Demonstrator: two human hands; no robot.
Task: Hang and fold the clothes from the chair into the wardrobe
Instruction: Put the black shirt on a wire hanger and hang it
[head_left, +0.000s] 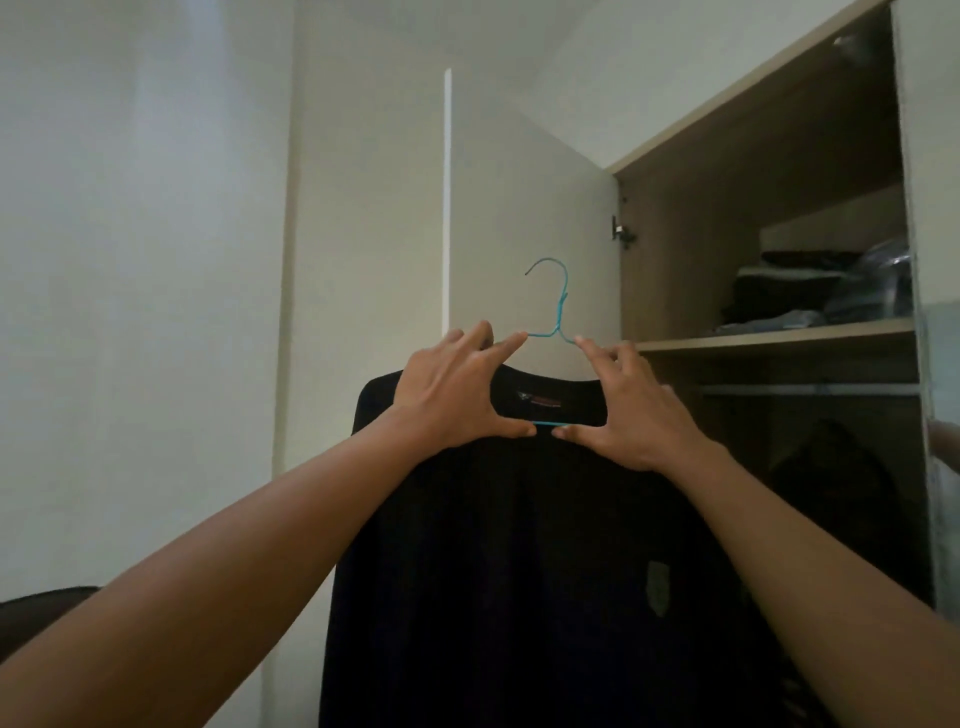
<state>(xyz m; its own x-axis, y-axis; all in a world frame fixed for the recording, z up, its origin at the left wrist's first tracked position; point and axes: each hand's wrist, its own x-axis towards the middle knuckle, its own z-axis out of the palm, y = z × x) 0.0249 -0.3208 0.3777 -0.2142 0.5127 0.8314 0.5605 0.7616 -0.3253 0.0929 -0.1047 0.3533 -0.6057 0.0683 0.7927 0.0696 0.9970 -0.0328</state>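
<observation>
Left hand (454, 397) and right hand (631, 410) each pinch the black shirt (519, 545) at the collar, fingers clamped over the blue wire hanger (556, 312). Shirt hangs before the open wardrobe (753, 208). Soft, light, slips easily; grip at hanger shoulders, not fabric.

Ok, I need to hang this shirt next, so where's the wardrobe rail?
In the head view the rail runs across the open wardrobe at right, just under the shelf with folded clothes, right of the right hand.
</observation>
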